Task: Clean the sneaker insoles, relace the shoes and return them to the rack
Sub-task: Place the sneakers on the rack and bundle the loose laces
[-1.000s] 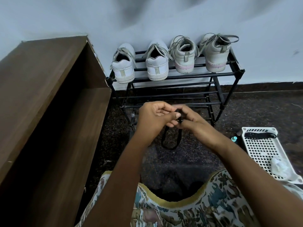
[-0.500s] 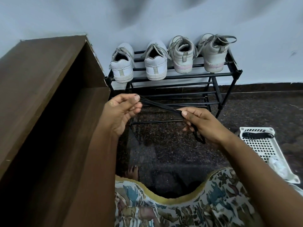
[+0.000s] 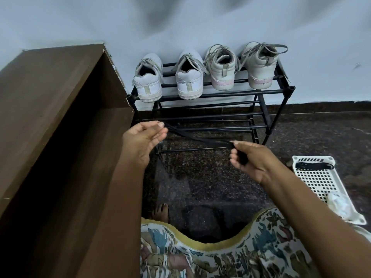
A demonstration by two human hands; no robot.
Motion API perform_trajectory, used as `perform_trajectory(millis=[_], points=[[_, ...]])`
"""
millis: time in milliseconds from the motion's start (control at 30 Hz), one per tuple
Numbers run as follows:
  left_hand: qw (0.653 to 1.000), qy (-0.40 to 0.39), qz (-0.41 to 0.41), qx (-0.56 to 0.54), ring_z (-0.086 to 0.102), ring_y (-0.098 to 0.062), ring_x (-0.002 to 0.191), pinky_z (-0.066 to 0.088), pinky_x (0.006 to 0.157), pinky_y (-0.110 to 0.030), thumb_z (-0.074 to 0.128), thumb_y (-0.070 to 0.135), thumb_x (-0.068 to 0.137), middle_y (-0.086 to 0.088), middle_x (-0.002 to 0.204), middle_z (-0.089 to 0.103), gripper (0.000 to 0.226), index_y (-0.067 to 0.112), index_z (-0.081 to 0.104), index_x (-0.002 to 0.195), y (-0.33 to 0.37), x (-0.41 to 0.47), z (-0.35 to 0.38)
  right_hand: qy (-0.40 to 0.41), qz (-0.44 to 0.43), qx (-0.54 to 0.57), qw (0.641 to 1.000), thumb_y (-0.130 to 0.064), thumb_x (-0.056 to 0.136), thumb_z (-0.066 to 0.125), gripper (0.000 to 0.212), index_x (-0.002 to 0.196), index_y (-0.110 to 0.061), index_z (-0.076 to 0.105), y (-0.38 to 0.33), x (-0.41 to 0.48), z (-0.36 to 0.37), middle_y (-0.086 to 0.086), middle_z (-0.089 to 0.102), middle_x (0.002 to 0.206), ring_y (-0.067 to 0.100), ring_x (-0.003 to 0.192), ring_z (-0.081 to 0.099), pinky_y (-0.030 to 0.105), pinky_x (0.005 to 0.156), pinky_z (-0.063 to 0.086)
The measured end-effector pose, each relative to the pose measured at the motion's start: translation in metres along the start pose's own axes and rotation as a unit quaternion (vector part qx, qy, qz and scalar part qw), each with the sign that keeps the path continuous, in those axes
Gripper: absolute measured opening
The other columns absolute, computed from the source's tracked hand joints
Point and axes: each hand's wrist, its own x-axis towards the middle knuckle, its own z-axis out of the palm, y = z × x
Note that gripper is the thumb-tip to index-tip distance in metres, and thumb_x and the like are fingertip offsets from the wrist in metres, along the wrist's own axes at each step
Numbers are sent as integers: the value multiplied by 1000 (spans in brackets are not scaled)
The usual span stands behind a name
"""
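Observation:
A black shoelace is stretched between my two hands in front of the black metal shoe rack. My left hand pinches one end at the upper left. My right hand grips the other end lower right, with the lace running through its fingers. Several white sneakers with grey laces stand heel-out on the rack's top shelf: one white pair on the left and a pink-trimmed pair on the right.
A brown wooden cabinet fills the left side. A white perforated plastic tray lies on the dark speckled floor at right, holding another black lace and a crumpled white cloth. My patterned skirt and a bare foot are below.
My hands have drawn apart from a joined position at the centre, and the looped lace has been pulled out straight and taut between them.

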Motion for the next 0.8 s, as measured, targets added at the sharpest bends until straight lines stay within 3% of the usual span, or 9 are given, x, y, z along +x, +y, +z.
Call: perform_trajectory(millis=[167, 267, 400, 533, 667, 800], points=[[973, -44, 92, 206, 67, -11, 54, 57, 56, -21, 69, -8, 77, -1, 59, 67, 16, 6, 64, 72, -30, -15, 37, 21, 93, 139, 986, 2, 100, 34, 23, 83, 0, 49, 19, -3, 18, 17, 52, 75, 22, 66, 54, 31, 41, 53], [915, -97, 170, 353, 66, -12, 55, 58, 59, -26, 74, -2, 74, 3, 59, 66, 21, 15, 66, 66, -54, -30, 56, 13, 106, 143, 984, 3, 100, 31, 24, 84, 1, 48, 25, -1, 23, 17, 51, 74, 22, 65, 54, 32, 40, 52], [829, -155, 248, 477, 65, -11, 64, 56, 64, -31, 73, 5, 75, 0, 72, 70, 11, 16, 71, 73, -70, -44, 68, -7, 117, 136, 984, 2, 100, 31, 24, 92, -1, 53, 25, 0, 24, 15, 57, 72, 16, 54, 58, 24, 37, 51], [762, -176, 262, 565, 61, -21, 79, 53, 70, -37, 64, 8, 82, -4, 89, 65, 9, 15, 68, 86, -67, -51, 74, -16, 120, 110, 987, 5, 97, 31, 34, 74, 0, 55, 25, -2, 24, 8, 59, 50, 11, 51, 52, 18, 39, 50], [674, -220, 258, 656, 59, -27, 93, 47, 74, -35, 51, 9, 90, -8, 103, 58, 20, 12, 62, 107, -64, -60, 81, 2, 126, 108, 986, 4, 94, 33, 30, 72, -3, 50, 25, 1, 22, 9, 49, 66, 14, 57, 43, 20, 47, 45], [663, -239, 269, 656, 58, -26, 93, 46, 76, -35, 53, 17, 89, -6, 102, 56, 24, 13, 60, 112, -67, -67, 82, -5, 135, 71, 988, -13, 95, 37, 27, 71, -9, 50, 25, 6, 18, 8, 47, 70, 20, 62, 49, 25, 51, 47]])
